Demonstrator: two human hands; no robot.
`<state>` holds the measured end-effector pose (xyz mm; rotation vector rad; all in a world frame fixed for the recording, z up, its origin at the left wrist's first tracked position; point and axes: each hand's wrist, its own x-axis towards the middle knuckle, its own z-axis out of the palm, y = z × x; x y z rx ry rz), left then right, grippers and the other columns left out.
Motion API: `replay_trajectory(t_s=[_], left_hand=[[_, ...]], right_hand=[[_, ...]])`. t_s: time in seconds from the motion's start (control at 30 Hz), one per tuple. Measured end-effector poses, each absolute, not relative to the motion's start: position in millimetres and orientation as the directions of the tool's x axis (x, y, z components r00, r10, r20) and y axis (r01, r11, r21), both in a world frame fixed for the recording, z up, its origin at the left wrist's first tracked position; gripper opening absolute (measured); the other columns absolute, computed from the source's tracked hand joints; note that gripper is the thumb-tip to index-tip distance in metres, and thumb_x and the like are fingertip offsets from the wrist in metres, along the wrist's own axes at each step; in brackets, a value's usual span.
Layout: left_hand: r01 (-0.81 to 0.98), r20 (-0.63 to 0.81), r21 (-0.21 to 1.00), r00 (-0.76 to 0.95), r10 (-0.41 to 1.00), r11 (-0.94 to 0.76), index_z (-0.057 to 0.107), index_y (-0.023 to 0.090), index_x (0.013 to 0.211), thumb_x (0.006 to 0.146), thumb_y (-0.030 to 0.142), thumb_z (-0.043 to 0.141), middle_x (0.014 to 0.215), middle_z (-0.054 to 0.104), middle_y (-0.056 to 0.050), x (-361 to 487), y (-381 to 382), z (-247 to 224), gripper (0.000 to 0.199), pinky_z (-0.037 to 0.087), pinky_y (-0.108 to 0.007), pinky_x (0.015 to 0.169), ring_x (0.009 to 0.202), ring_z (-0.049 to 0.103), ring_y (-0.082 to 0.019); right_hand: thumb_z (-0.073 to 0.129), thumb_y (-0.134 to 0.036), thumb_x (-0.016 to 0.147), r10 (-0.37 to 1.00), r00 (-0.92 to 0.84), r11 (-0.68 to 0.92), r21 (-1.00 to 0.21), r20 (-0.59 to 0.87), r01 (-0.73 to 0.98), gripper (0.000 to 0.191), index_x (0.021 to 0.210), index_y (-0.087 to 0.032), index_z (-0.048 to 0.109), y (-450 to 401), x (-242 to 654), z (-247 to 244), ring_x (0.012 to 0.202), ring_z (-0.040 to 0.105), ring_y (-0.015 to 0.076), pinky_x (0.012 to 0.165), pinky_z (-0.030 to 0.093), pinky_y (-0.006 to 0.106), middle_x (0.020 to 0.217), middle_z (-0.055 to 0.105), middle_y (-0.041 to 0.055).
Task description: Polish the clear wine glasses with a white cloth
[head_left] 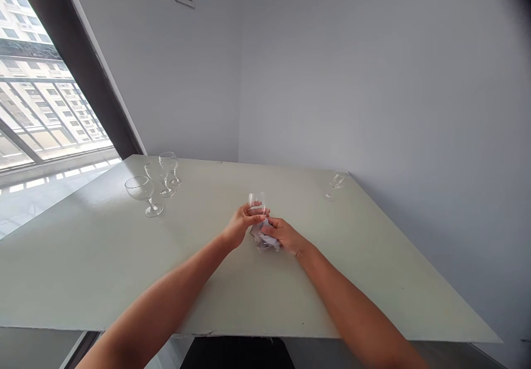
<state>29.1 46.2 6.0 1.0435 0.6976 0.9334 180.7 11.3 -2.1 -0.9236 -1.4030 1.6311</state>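
My left hand [244, 222] is closed around the bowl of a clear wine glass [257, 198], its rim pointing up, above the middle of the table. Just to the right and lower, my right hand [283, 234] grips a crumpled whitish cloth [265, 240] against the lower part of that glass. The cloth and fingers hide the stem and foot. Whether the material is cloth or paper is hard to make out.
Several stemmed glasses [143, 189] stand at the left on the pale table [199, 297]. Another small stemmed glass [337, 180] is near the far right corner, seemingly tilted. Walls border the far and right edges; a window [45, 76] is at the left.
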Motion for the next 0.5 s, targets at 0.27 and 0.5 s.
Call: replay_trajectory(t_s=[0.27, 0.5], left_hand=[[-0.389, 0.034, 0.92, 0.203, 0.979, 0.048, 0.045, 0.019, 0.108, 0.058, 0.024, 0.075, 0.11, 0.057, -0.011, 41, 33, 7, 0.058, 0.044, -0.039, 0.085, 0.096, 0.059, -0.023], [-0.486, 0.151, 0.853, 0.581, 0.8, 0.192, 0.048, 0.021, 0.116, 0.063, 0.035, 0.071, 0.118, 0.054, -0.013, 32, 28, 18, 0.059, 0.044, -0.036, 0.084, 0.105, 0.053, -0.027]], right_hand=[[0.059, -0.031, 0.073, 0.988, -0.124, 0.138, -0.879, 0.091, 0.456, 0.019, 0.088, -0.019, 0.059, 7, 173, 1, 0.072, 0.053, 0.0164, 0.063, 0.041, 0.03, 0.078, 0.058, 0.003], [0.058, -0.048, 0.072, 0.745, -0.665, -0.302, -0.864, 0.049, -0.402, 0.035, 0.082, -0.015, 0.05, 1, 177, 1, 0.06, 0.059, 0.0197, 0.053, 0.048, 0.038, 0.065, 0.057, 0.0031]])
